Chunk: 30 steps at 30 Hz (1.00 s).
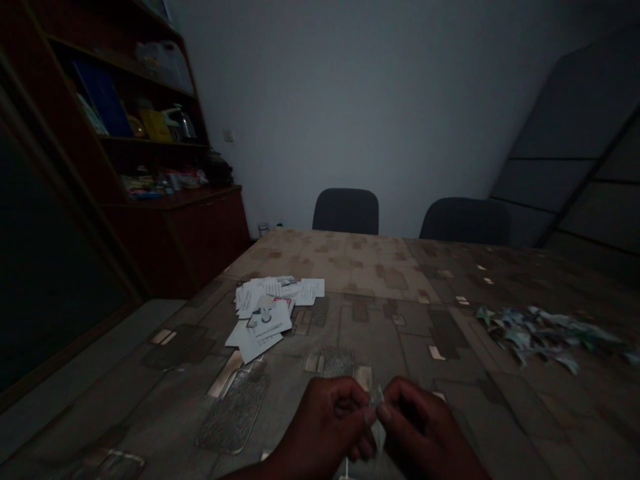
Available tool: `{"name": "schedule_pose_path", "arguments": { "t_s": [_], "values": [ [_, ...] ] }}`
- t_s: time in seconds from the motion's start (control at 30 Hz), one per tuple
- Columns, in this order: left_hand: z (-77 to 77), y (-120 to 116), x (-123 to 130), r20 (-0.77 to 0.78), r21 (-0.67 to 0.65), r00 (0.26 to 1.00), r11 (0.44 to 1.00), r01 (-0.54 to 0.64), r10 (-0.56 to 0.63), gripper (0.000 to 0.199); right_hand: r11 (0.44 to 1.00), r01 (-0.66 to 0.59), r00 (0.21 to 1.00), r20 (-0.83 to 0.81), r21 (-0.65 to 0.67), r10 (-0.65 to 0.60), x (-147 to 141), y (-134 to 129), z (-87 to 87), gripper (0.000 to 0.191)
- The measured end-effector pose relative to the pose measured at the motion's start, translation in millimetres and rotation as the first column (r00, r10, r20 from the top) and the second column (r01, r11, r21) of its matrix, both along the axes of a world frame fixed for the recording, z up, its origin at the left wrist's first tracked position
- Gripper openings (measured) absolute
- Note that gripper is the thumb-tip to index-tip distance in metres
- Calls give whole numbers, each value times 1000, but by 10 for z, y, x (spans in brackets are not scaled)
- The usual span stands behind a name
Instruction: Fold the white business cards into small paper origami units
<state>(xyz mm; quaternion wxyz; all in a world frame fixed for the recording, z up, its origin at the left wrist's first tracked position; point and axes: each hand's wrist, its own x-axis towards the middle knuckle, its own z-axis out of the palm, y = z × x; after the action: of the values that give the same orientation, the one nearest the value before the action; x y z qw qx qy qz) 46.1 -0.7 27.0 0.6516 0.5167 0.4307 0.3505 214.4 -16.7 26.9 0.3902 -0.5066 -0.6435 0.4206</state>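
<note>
My left hand [336,425] and my right hand [421,427] meet low in the middle of the view, just above the table. Fingers and thumbs of both are closed in a pinch on a small, thin pale piece [380,395], seen nearly edge-on. Its pointed tip shows above the thumbs, while the fingers cover much of it; its exact kind is unclear. Ahead and to the left lies a loose pile of flat white printed packets or cards [270,320]. On the far right is a spread of crumpled pale greenish pieces [543,333], blurred.
A patterned cloth covers the large table [350,267]. Two dark chairs, one left [346,210] and one right [465,220], stand at its far side against the wall. To the left rises a dark red cabinet [200,233] with loaded shelves. The room is dim.
</note>
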Motion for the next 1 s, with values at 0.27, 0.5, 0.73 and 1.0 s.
{"name": "schedule_pose_path", "arguments": {
  "t_s": [0.27,0.5,0.73,1.0],
  "values": [
    [-113,24,6,72,-64,997,998,22,-17,35,999,-16,999,-48,-43,14,-18,32,-123,39],
    [-150,51,14,189,-60,982,997,43,-31,47,983,-92,981,-185,-157,62,-24,42,-139,44],
    [-195,132,24,281,-44,958,996,80,-65,48,965,-95,963,-270,-246,26,-42,92,-119,55],
    [-323,106,41,140,-16,989,999,-38,40,52,984,-44,975,-224,-174,4,-31,88,-192,48]
  ]
}}
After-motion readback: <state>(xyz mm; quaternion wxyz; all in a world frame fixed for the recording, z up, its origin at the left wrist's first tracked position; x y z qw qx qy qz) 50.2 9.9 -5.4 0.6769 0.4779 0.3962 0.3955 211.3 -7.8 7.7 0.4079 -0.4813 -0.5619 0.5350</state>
